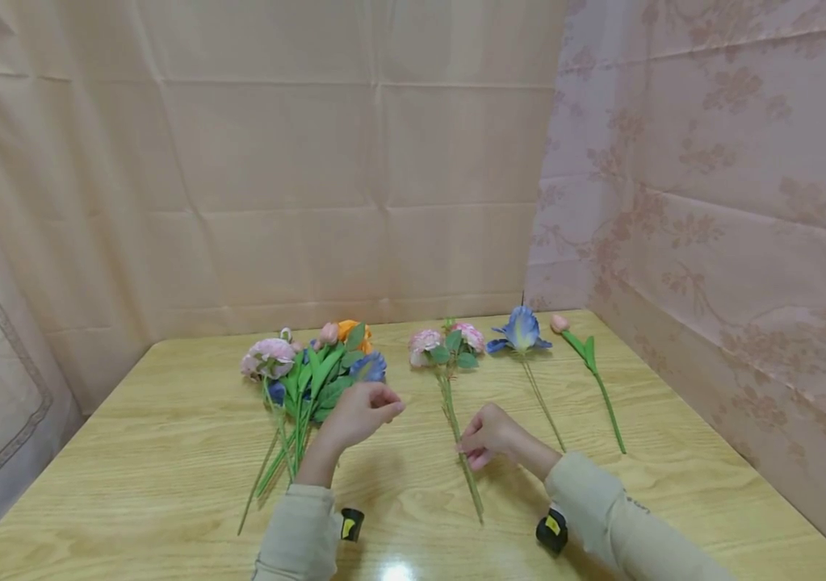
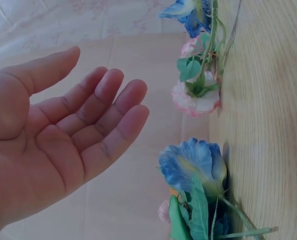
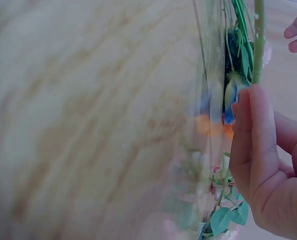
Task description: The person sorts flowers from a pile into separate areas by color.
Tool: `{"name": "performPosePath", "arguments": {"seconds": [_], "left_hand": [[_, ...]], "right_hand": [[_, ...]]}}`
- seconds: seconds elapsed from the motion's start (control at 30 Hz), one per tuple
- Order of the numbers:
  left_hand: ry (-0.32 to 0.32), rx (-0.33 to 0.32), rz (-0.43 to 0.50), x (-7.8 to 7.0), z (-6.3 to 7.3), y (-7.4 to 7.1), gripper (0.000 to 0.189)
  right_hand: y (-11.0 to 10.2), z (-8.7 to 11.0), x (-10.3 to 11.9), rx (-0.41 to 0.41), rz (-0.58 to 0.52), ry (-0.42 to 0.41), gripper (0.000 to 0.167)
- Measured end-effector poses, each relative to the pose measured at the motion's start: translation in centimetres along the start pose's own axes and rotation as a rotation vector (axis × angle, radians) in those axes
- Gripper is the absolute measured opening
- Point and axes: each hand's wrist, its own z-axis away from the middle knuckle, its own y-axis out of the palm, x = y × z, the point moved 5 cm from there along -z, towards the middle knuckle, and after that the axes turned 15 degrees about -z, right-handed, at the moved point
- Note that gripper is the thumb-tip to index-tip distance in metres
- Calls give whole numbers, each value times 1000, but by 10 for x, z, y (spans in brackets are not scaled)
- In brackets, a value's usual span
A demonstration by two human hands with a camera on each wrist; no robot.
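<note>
Pinching stem (image 1: 469,480), pink blooms (image 1: 425,344) near table edge (image 1: 398,327)

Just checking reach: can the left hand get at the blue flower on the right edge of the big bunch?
Probably yes: the left hand holds nothing and hangs close to the blue flower, and the left wrist view shows nothing between them.

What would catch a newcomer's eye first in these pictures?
Probably the mixed bunch of flowers with its orange bloom, left of centre on the wooden table. The large blue flower would likely come next, lying between the pink-flowered spray and the lone tulip at right. Near the middle, the right hand pinches the spray's stem.
</note>
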Motion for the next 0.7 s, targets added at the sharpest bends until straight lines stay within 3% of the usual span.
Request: {"name": "performPosePath", "arguments": {"seconds": [0.7], "left_hand": [[12,21,-49,-3,0,-1,15]], "right_hand": [[0,2,2,79,-40,-24,8]]}}
